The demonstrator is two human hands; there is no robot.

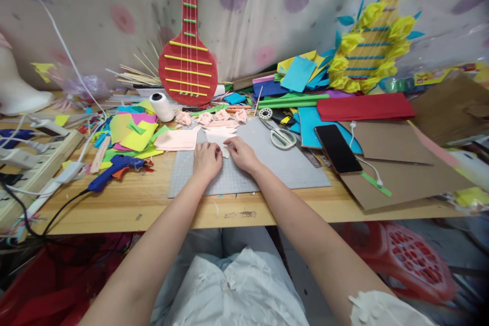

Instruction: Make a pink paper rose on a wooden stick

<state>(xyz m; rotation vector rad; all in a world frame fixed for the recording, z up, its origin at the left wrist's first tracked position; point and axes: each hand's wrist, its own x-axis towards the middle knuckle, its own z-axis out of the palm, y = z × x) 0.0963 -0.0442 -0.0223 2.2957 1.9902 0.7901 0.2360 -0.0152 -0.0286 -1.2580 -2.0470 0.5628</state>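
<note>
Over the grey cutting mat (294,173), my left hand (207,160) and my right hand (241,154) work close together. A small pale paper piece (226,152) shows between them, with the curled fingers of both hands at its edges; my fingers partly hide it. Just beyond lie pale pink cut paper pieces with pointed edges (221,133). To the left of my left hand is a stack of pale pink paper (177,139). Several pink paper roses (205,118) stand in a row behind these.
Scissors (281,137) and a black phone (337,148) lie to the right. On the left are a blue glue gun (116,171), coloured paper scraps (139,134), a thread spool (162,107) and a power strip (57,158). A red paper lute (188,69) stands at the back.
</note>
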